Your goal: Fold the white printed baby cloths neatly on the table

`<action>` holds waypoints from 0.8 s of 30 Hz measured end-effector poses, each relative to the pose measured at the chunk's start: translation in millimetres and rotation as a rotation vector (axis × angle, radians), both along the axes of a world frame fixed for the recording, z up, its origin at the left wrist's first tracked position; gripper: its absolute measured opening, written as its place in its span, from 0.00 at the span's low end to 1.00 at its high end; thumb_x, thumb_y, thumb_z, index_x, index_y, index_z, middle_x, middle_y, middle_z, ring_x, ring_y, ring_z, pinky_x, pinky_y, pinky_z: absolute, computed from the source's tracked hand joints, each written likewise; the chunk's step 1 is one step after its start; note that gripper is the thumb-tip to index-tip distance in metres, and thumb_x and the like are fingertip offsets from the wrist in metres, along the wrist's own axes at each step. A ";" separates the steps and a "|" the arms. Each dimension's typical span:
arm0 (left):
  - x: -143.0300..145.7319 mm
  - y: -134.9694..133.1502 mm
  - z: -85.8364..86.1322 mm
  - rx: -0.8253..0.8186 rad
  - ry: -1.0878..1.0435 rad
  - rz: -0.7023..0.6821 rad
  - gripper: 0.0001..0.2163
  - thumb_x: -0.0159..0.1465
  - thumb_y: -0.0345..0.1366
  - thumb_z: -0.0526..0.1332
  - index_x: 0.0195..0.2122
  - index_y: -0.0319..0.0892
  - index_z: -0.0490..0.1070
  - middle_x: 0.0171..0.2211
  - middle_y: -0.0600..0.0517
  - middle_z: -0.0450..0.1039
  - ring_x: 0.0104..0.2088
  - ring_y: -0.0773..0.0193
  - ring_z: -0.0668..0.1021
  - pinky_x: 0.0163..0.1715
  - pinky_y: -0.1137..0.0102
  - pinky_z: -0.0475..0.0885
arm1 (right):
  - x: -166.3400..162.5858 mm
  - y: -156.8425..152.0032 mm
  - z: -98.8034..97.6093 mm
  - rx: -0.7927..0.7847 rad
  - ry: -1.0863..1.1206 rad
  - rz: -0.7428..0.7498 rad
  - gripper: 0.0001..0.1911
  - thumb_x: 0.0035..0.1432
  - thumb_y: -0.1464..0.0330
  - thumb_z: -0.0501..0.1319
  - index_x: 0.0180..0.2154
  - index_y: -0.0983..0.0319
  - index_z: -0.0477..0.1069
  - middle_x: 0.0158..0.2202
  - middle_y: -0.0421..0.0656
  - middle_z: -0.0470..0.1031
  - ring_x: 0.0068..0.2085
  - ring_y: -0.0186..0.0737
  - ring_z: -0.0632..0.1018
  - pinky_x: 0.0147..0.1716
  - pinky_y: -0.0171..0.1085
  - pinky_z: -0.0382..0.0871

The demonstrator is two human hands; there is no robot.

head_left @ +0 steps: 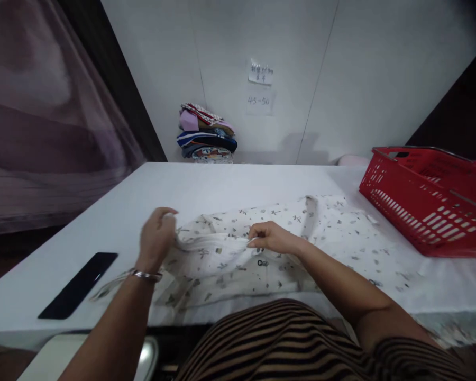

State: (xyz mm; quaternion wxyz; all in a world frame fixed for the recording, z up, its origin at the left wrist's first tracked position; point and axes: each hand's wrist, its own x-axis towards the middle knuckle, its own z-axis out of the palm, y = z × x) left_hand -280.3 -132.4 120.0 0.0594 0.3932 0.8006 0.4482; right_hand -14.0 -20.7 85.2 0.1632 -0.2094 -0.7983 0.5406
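A white printed garment (pixel 218 259) with small dark motifs lies spread and partly bunched along the near side of the table. My right hand (pixel 275 238) pinches a fold of it between thumb and fingers. Slightly blurred, my left hand (pixel 157 238) is closed at the garment's left part, where a raised fold runs across to the right hand. The fingertips that meet the cloth there are partly hidden. Which kind of garment it is cannot be made out.
A red plastic basket (pixel 404 206) stands at the right on the white table (pixel 158 185). A black phone-like slab (pixel 79 286) lies at the left. Folded clothes (pixel 206 135) are stacked by the back wall, near handwritten paper labels (pixel 261 87). A pinkish curtain (pixel 51 116) hangs at the left.
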 end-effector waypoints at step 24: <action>99.6 40.1 -5.7 -0.459 0.076 -1.044 0.18 0.56 0.52 0.54 0.33 0.44 0.72 0.23 0.56 0.70 0.24 0.67 0.70 0.25 0.75 0.62 | 9.2 3.0 6.3 0.314 -0.156 -0.023 0.09 0.50 0.67 0.64 0.36 0.62 0.71 0.32 0.38 0.73 0.35 0.33 0.72 0.34 0.30 0.62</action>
